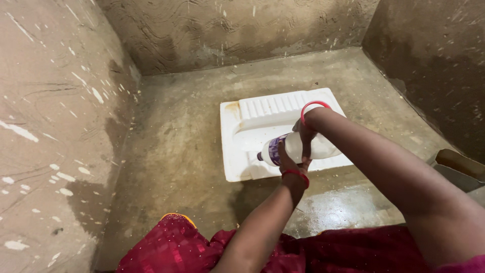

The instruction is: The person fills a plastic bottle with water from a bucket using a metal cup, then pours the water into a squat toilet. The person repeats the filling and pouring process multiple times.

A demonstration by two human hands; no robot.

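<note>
Rough grey plastered walls (55,126) boxed in the space on three sides, flecked with white paint spots. Bare grey concrete floor (187,151) ran between them, with a wet glossy patch near the person's knees. White ceramic squat toilet pan (237,167) sat flush in the floor, ribbed footrest strip along its far edge, brownish stain at its far left corner. Dark red patterned garment (177,250) filled the bottom edge of the view. Brown box-like object (457,164) showed at the right edge; could not tell what it was.

White plastic bottle with a purple label band (295,147) was held tilted over the pan, dark neck pointing left and slightly down, above the bowl.

Left hand (290,162), thin red bangle at the wrist, came up from below, fingers wrapped round the bottle's underside. Right hand (304,132), larger red bangle at the wrist, came in from the right, fingers closed over the bottle's top. Both hands touched the bottle and each other.
</note>
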